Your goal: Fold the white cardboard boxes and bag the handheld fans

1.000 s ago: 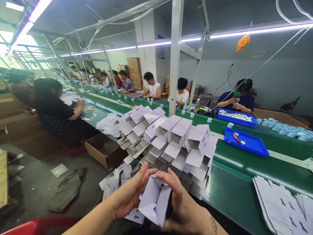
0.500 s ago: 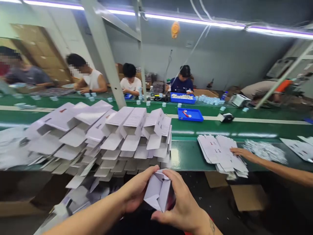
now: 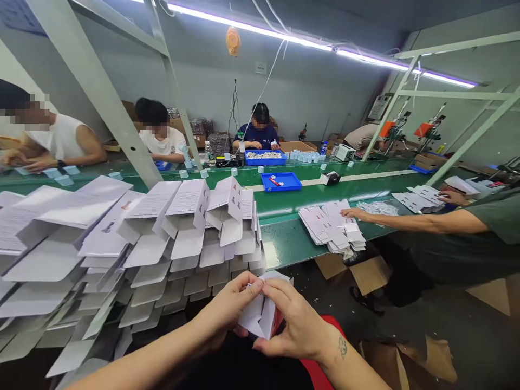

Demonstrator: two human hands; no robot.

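Your left hand (image 3: 231,303) and right hand (image 3: 296,317) both grasp a small white carton (image 3: 253,315) at the frame's lower centre, its plain, creased panels angling inward between your fingers.

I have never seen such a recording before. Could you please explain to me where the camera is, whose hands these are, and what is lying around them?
There is no robot here. One camera, worn on a person's head, looks forward and down, so you see that person's own bare left hand and bare right hand. Together they hold a small white cardboard box with its near end open.

Ahead runs a long, glossy green work surface. To the left rises a large stack of white, open-ended cardboard boxes. Farther off lies a shallow blue plastic tray. To the right, a co-worker's hand touches a pile of flat white printed cardboard.
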